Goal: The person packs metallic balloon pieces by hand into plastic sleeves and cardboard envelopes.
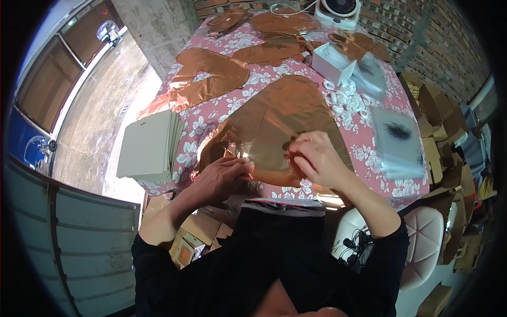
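Observation:
A large copper-coloured foil balloon, flat and uninflated, lies on the table in front of me. My left hand is at its near left edge, thumb and fingers pressed together on the foil, which is crumpled and glinting there. Over the balloon's near right part, my right hand is curled with the fingertips close to the foil, where a dark reflection shows. Whether anything is in those right fingers is hidden.
A pink flowered cloth covers the table. More copper foil balloons lie behind. Grey-beige cards are stacked left. Right stand a white box, white ribbon rolls and clear plastic bags. A fan stands at the back.

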### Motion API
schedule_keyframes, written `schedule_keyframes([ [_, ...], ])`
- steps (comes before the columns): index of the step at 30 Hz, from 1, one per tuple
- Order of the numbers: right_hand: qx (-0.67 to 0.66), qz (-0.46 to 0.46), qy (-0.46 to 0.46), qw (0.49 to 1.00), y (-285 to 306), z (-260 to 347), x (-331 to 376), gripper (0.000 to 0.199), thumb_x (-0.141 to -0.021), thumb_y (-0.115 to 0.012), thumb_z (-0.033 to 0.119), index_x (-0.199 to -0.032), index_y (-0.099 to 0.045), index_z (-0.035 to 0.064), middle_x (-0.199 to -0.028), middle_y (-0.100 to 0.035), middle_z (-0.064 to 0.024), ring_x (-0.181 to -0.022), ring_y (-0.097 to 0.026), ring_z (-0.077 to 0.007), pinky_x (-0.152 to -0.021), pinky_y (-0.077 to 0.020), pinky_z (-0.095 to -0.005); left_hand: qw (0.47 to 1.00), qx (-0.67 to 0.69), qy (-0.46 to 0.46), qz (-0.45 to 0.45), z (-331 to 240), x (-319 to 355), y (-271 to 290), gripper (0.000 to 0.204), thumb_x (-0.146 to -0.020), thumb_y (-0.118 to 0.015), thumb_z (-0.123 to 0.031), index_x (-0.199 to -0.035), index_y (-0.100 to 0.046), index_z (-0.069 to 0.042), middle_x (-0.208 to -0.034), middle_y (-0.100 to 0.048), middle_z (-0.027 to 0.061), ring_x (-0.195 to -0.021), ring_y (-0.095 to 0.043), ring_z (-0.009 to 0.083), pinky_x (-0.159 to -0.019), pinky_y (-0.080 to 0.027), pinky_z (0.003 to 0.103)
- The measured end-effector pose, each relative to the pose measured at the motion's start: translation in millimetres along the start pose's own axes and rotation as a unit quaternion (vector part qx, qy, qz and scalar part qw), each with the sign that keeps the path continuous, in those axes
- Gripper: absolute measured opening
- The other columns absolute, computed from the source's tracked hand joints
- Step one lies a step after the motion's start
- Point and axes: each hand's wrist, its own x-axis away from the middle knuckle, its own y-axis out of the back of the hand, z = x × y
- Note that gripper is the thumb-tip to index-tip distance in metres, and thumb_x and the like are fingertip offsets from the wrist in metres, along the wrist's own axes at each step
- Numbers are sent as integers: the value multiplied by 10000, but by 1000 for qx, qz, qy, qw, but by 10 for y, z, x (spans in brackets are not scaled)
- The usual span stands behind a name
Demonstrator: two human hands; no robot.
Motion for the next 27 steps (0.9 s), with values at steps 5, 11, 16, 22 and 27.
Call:
schedule_keyframes([
  [5,-24,-8,59,998,16,454,-110,301,-700,-785,189,-929,-649,48,-899,-609,-75,-940,-557,-296,-852,-406,-427,999,-33,-3,-29,1,15,-17,333,-818,-663,-70,-1130,-552,-41,-1128,-652,115,-1065,-633,321,-917,-498,410],
  [11,-9,10,57,998,-204,472,-42,132,-760,-741,101,-831,-649,41,-812,-591,-58,-909,-554,-275,-803,-409,-394,999,-32,-5,-29,34,12,-34,299,-807,-687,-92,-1070,-557,-36,-1127,-657,129,-1055,-635,333,-910,-503,416],
  [16,-60,12,-9,998,-250,478,-94,130,-793,-723,86,-759,-605,44,-766,-569,-70,-881,-544,-274,-773,-397,-393,999,-30,-16,-29,75,39,-65,324,-775,-737,-127,-1039,-568,-46,-1190,-642,143,-1080,-623,358,-927,-506,428],
  [22,-94,21,-48,994,-275,454,-106,172,-796,-729,113,-751,-574,52,-726,-545,-73,-868,-534,-284,-762,-389,-393,999,-29,-20,-33,96,49,-91,411,-744,-769,-145,-1078,-547,-56,-1217,-630,138,-1100,-621,336,-949,-497,414],
  [27,-92,-32,-74,992,-265,519,-102,164,-753,-704,3,-775,-551,57,-856,-566,-81,-925,-539,-306,-801,-406,-409,999,-22,-15,-28,119,55,-95,341,-781,-729,-113,-1065,-548,-57,-1208,-634,131,-1081,-624,338,-932,-501,416],
])
